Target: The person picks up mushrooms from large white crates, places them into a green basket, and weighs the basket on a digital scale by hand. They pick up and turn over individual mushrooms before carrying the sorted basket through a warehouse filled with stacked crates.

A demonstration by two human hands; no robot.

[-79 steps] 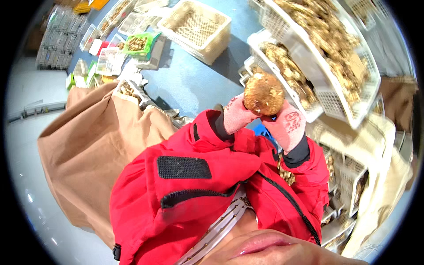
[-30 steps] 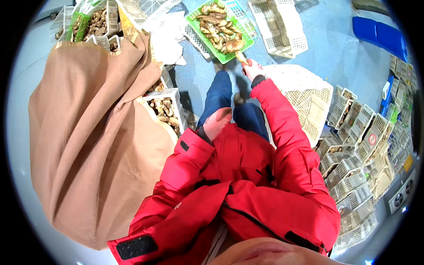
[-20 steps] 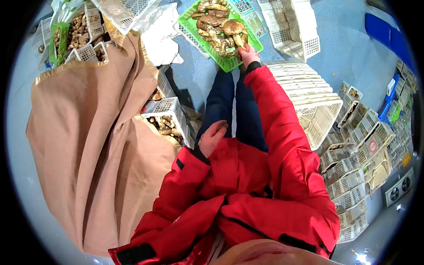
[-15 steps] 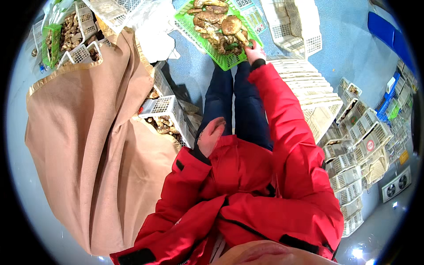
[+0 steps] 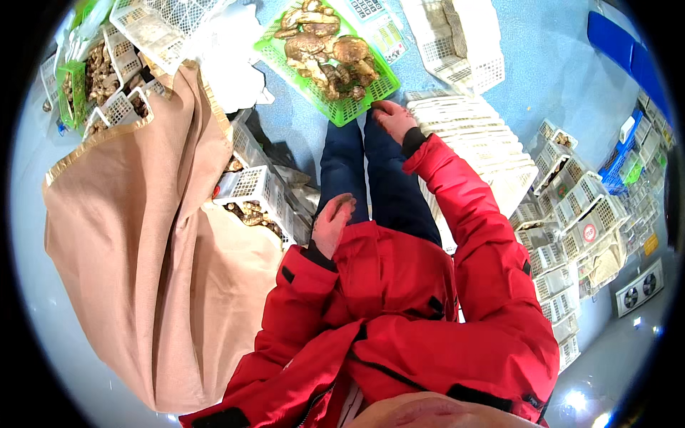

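Note:
A bright green plastic basket (image 5: 389, 84) at the top centre holds several large brown mushrooms (image 5: 330, 51). Just below its near right corner is my right hand (image 5: 394, 121), its fingers loosely extended toward the left and nothing visible in them. A small gap seems to separate the fingers from the basket, though contact at the fingertips is hard to make out. Over my lap hangs my left hand (image 5: 333, 225), relaxed, holding nothing visible, with its fingers loosely bent. Close to its left stands a white crate (image 5: 267, 187) with more mushrooms (image 5: 251, 216) inside, partly covered by a tan cloth (image 5: 135, 235).
A stack of white crates (image 5: 471, 146) rises right of my legs. White crates (image 5: 457, 53) also stand at the top right, and further stacks (image 5: 553, 267) line the right side. Crates of mushrooms (image 5: 102, 75) fill the upper left, near a white plastic bag (image 5: 227, 53).
My right hand has let go of the green basket's right edge and drawn back toward me. My left hand stays over my lap. The whole view has shifted slightly.

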